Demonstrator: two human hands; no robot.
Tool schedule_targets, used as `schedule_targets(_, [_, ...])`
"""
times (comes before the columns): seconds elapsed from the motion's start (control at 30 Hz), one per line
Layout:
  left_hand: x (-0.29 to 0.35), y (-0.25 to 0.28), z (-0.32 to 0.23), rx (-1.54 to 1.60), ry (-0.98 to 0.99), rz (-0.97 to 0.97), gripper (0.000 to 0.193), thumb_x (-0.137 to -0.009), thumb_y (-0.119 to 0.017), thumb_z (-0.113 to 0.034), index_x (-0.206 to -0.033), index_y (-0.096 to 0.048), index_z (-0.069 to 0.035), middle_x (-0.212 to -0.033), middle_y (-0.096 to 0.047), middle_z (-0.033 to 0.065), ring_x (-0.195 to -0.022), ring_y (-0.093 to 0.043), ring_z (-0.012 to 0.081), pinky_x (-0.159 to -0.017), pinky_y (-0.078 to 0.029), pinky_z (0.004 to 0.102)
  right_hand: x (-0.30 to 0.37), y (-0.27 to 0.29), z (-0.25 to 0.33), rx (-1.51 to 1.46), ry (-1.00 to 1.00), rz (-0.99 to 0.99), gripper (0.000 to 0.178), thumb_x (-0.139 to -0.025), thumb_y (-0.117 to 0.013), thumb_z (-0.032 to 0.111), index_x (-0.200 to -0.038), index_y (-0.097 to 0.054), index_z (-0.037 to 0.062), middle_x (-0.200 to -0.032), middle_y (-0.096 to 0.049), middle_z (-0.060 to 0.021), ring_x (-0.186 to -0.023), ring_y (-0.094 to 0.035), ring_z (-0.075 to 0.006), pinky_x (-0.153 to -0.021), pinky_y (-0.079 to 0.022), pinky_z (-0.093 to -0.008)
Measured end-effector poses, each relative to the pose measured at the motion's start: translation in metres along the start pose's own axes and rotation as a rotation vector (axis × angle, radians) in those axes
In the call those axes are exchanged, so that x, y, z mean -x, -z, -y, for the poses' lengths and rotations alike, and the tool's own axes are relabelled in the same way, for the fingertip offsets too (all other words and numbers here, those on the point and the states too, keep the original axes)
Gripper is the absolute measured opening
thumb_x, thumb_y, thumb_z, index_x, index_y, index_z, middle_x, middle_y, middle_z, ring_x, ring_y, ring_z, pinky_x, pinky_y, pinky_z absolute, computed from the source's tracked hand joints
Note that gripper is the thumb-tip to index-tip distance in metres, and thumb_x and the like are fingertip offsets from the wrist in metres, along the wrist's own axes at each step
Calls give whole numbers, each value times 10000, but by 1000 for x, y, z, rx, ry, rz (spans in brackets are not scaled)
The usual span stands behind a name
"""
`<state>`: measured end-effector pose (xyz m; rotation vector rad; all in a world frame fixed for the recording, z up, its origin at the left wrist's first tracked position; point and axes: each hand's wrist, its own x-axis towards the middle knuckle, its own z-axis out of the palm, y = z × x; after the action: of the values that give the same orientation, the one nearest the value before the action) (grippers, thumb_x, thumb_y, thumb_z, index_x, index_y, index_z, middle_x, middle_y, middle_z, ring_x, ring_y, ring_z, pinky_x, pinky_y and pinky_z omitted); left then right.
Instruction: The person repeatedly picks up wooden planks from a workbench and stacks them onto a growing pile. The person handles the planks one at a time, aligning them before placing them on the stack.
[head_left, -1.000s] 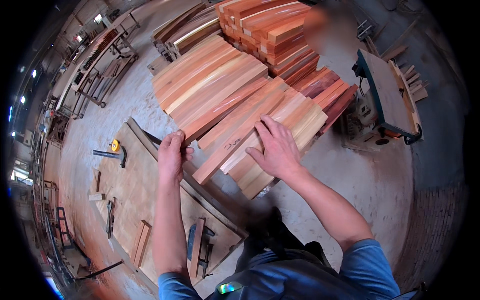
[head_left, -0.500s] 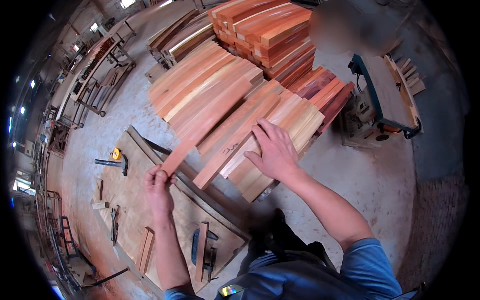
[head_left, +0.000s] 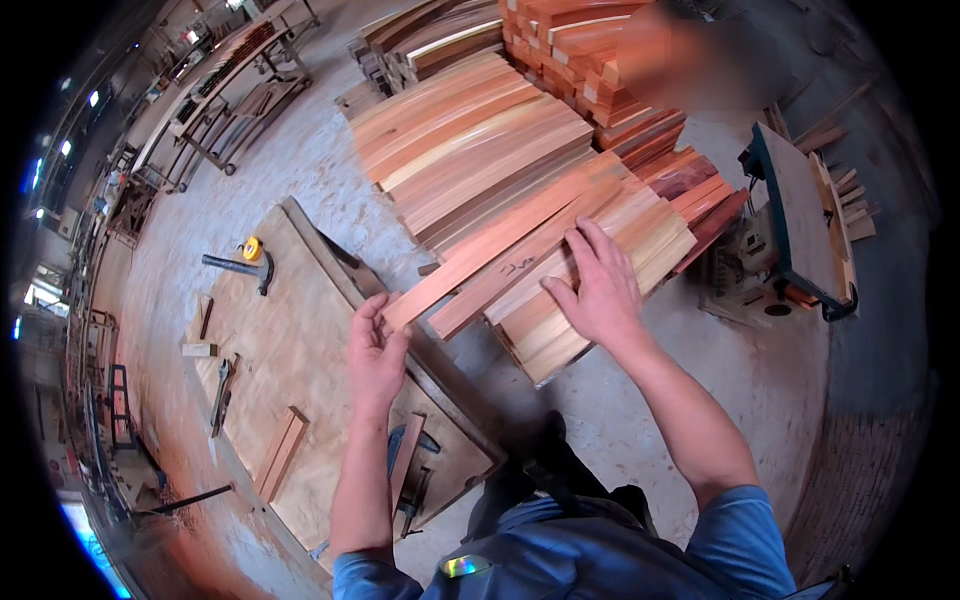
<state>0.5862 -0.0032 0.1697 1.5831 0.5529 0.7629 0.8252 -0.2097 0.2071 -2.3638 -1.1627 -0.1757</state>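
Observation:
My left hand [head_left: 376, 352] is closed around the near end of a long reddish wooden board [head_left: 480, 257]. The board's far part rests on the right-hand stack of planks [head_left: 640, 222], and its near end juts out past the stack. Alongside it lies a browner board [head_left: 480, 302] with dark handwriting on its face, its end also overhanging. My right hand [head_left: 604, 285] lies on this stack with fingers spread, the fingertips at the edge of the marked board. It grips nothing.
A wooden worktable [head_left: 290, 350] at the left bears a hammer [head_left: 262, 268], a tape measure [head_left: 252, 247], a wrench [head_left: 222, 392], a clamp [head_left: 414, 500] and wood offcuts. Another plank stack [head_left: 450, 150] and reddish timber piles stand farther off. A machine [head_left: 790, 215] stands at the right.
The reddish board has come away from the left stack and over to the right one, beside the marked board. My left hand moved right with it; my right hand stays on the planks.

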Motion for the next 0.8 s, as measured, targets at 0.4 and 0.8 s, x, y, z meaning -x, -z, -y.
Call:
schedule_targets(0.4, [-3,4,-5,-489,-313,-38,497,-803,-657,76,-1278,-545,-14,-1303,-634,164,-1174,-634,304,-1011,-503,382,0,-2,2,16,13,-13,654,-852,-733,348,-1370,-513,16,-1480,-435,-174,-1320,-448,-373,-1108,-354,-472])
schedule_targets(0.8, [2,-1,2,-191,-36,-50,388,-880,-654,49,-1263,-612,-4,-1273,-639,86,-1137,-603,156,-961,-482,293,0,-1,-5,-1,27,0,662,-860,-725,359,-1373,-500,7,-1466,-433,-181,-1301,-452,-396,-1108,-356,-470])
